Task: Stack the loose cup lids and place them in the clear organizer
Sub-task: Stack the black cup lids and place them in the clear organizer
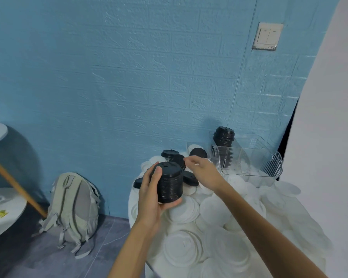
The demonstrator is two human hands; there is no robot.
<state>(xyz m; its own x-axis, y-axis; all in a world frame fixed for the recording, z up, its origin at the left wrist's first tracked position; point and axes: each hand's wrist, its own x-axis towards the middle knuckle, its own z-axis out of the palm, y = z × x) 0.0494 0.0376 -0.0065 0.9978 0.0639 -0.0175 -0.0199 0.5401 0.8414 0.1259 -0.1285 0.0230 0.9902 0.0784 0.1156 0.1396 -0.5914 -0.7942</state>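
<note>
Left hand holding stack of black lids

Left hand [151, 194] fingers are curling around the stack of black lids [170, 182], axis near-upright, tops tilting away, short of the clear organizer [249, 159]; right hand [204, 172] fingers are loosely curling, apparently holding nothing.

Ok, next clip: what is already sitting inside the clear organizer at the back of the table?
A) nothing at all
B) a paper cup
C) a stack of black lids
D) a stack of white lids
C: a stack of black lids stands upright in the back compartment of the clear organizer, while the left hand holds a second black stack over the table.
</note>
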